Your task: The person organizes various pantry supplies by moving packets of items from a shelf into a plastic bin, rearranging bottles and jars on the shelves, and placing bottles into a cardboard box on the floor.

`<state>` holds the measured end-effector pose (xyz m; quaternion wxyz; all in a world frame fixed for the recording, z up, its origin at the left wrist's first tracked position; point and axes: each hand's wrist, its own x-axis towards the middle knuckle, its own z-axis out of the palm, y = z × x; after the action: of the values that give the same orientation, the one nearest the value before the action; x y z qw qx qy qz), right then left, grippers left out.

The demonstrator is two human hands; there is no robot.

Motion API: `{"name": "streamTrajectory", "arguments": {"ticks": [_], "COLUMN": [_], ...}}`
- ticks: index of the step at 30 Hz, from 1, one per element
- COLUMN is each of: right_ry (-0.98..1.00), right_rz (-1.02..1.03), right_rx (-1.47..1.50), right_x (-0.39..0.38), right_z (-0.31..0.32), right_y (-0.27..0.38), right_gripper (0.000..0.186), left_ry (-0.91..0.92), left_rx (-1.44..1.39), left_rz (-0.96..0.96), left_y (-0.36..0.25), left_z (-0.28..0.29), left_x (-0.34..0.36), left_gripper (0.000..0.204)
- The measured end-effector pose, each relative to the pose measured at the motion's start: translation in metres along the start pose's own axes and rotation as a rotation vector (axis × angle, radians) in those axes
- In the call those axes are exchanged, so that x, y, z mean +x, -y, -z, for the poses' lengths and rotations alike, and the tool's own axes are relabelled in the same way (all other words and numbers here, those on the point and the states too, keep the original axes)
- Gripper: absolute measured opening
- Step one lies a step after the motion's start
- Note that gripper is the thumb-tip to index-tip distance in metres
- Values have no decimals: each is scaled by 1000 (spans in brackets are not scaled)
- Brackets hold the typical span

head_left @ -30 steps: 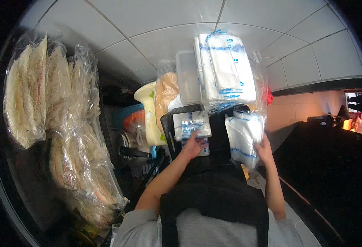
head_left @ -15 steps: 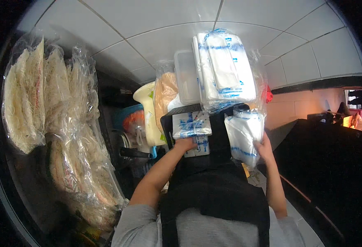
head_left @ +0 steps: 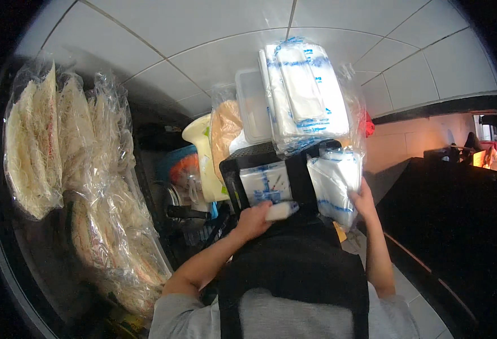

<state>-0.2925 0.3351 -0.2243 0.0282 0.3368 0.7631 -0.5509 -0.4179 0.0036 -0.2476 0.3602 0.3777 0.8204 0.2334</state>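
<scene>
My left hand (head_left: 254,221) is closed on a small, flat white plastic bag packet (head_left: 282,211), seen nearly edge-on and slightly blurred, just in front of a black bin (head_left: 229,179). Inside the bin lies another flat packet of clear plastic bags with blue print (head_left: 264,179). On the right, my right hand (head_left: 363,199) grips the side of a stack of clear plastic bags with blue print (head_left: 335,182), its fingers partly hidden behind it. A large pack of white bags with blue print (head_left: 304,93) rests behind the bin, above both hands.
Bags of dried, pale noodle-like sheets (head_left: 90,141) fill the left side. Between them and the bin stand a pale yellow container (head_left: 204,164), a dark-handled pan (head_left: 186,212) and a translucent plastic tub (head_left: 253,107). A tiled wall (head_left: 226,62) rises behind; a dark counter (head_left: 429,226) lies right.
My left hand has drawn the small packet out from the bin toward my body and tilted it. The right hand stays at its stack of bags.
</scene>
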Motion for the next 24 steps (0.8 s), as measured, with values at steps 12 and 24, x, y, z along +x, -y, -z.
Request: {"name": "streamTrajectory", "arguments": {"ticks": [12,24], "right_ry": [7,-6], "right_rz": [47,31], "right_rx": [-26,-80], "right_x": [4,2], "right_z": [-5,1], "right_y": [-8,-11], "right_gripper": [52,54], "left_ry": [-227,-545], "left_rx": [-939,-1082], "left_rz": [550,334], "left_y": [94,71], "left_z": [-83,-7], "left_x": [10,62], "left_gripper": [62,69]}}
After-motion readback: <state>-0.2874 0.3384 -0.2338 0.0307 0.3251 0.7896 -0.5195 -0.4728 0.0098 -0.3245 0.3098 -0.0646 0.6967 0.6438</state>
